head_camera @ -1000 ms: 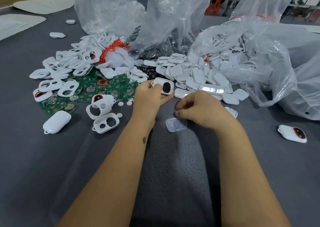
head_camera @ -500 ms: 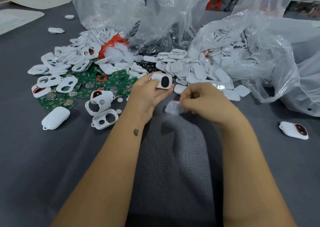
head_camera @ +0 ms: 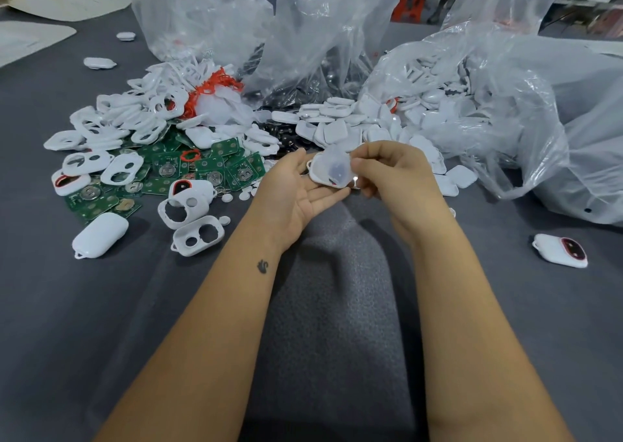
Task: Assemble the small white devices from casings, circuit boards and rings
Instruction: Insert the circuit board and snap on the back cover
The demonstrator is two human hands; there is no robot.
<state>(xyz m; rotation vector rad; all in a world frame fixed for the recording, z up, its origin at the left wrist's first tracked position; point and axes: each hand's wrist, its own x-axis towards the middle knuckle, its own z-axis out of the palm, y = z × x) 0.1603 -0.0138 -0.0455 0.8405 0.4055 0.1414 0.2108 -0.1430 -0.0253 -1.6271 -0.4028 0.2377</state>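
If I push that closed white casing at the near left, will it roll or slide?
The closed casing looks smooth and glossy, so it would probably slide on the grey cloth. Its rounded shell may rock or spin. It is probably light, being small plastic.

Single head-worn view, looking forward and down along both forearms onto a grey table [head_camera: 101, 323]. Wide-angle, with straight edges bowing toward the frame borders. Close to the left hand [head_camera: 290, 192] and right hand [head_camera: 397, 175], which meet just above frame centre. Farther off, across the upper half: piled casings [head_camera: 111, 128] and boards [head_camera: 215, 168] at left, clear bags [head_camera: 505, 111] at centre and right. Top edge reaching past the table's far side to blurred shelving. No second view to overlap with.
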